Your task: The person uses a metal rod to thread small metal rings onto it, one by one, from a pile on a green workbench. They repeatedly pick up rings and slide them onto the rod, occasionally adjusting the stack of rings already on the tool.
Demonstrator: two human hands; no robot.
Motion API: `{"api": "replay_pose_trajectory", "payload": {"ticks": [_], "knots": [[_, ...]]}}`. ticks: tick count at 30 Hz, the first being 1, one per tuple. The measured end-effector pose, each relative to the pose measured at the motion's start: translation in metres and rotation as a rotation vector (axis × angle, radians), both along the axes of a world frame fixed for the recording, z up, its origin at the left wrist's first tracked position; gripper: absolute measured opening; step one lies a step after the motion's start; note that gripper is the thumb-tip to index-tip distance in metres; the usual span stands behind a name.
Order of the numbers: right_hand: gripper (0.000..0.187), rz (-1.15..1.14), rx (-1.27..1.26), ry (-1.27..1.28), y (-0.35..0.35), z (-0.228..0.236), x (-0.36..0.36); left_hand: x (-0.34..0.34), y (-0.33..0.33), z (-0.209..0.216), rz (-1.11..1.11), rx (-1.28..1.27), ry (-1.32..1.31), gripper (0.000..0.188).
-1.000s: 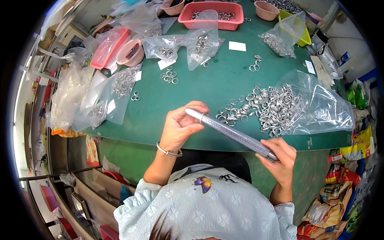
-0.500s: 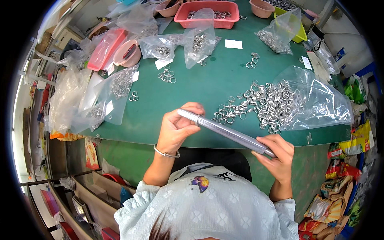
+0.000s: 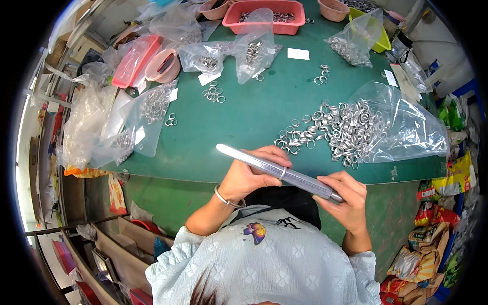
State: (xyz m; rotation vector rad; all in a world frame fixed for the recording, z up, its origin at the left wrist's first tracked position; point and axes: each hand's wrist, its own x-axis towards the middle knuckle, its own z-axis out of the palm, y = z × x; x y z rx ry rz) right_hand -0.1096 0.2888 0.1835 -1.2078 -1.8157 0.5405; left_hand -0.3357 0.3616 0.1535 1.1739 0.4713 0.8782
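Observation:
My right hand (image 3: 351, 202) grips the thick end of a tapered metal ring mandrel (image 3: 256, 162), fingers closed around it. The mandrel slants across in front of me, its bright narrow tip up to the left. A silver ring (image 3: 283, 174) encircles it past the middle, toward my right hand. My left hand (image 3: 249, 179) is closed at that ring, with thumb below and fingers behind the mandrel. Just beyond my hands, a heap of silver rings (image 3: 351, 129) spills from a clear plastic bag (image 3: 417, 129) onto the green table (image 3: 218, 127).
Small groups of rings lie farther off, beside paper slips (image 3: 298, 54). Bags of rings (image 3: 155, 107) stand at the left and back. A pink basket (image 3: 262, 26) holds rings at the far edge. Filled packages (image 3: 427, 231) are stacked on the right, below the table.
My left hand has moved right along the mandrel, carrying the ring from near the narrow tip to the thicker part. The mandrel and right hand have shifted slightly left.

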Motion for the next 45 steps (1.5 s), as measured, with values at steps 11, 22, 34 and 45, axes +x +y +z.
{"api": "replay_pose_trajectory", "payload": {"ticks": [11,22,34,45], "knots": [[0.031,-0.027,-0.135,-0.082,-0.008,0.005,-0.010,0.000,-0.002,0.004,0.076,-0.099,0.006,0.037],[0.035,-0.001,-0.047,-0.085,-0.016,0.000,-0.010,-0.002,-0.006,0.013,0.105,0.094,0.110,0.040],[0.034,-0.009,-0.112,0.002,-0.012,-0.006,-0.017,-0.007,-0.008,0.020,0.121,-0.025,0.170,0.034],[0.025,-0.058,-0.258,-0.002,0.003,-0.032,-0.041,-0.023,-0.003,-0.045,0.549,-0.266,-0.245,0.029]]}}
